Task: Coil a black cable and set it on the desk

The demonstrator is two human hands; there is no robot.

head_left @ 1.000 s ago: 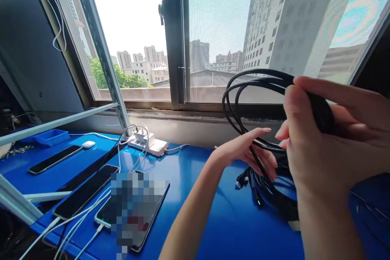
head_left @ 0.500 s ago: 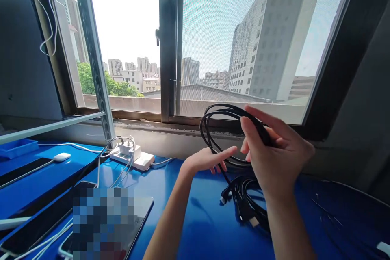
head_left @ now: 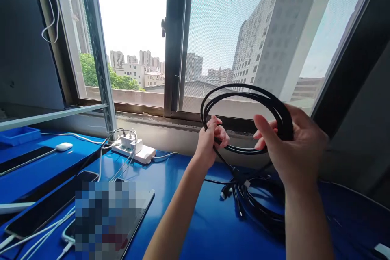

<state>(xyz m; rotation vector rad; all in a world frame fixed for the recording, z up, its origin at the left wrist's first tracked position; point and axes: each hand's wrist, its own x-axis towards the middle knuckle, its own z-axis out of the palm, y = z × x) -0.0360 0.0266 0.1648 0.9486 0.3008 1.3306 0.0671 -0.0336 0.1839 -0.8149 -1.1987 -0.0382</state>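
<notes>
A black cable [head_left: 243,94] is wound into a wide loop of several turns, raised above the blue tabletop in front of the window. On its right side, the turns run through my right hand [head_left: 295,150], which is closed around them with the thumb apart from the loop. At the loop's left side my left hand [head_left: 213,136] has its fingers curled on the cable. One strand hangs from there to a dark connector near the table. Under the loop lies a pile of coiled black cables [head_left: 258,203] with plugs showing, partly hidden by my right forearm.
A white power strip [head_left: 135,152] with chargers and cords stands near the wall. Phones and a partly blurred tablet [head_left: 140,215] lie at left with white cables. A metal shelf post [head_left: 97,44] rises before the window. A blue tray [head_left: 20,135] sits at far left.
The cable loop has widened and risen. My left hand has gone from outstretched fingers beside the cable to curled around it. My right hand has moved right, and the view has shifted slightly.
</notes>
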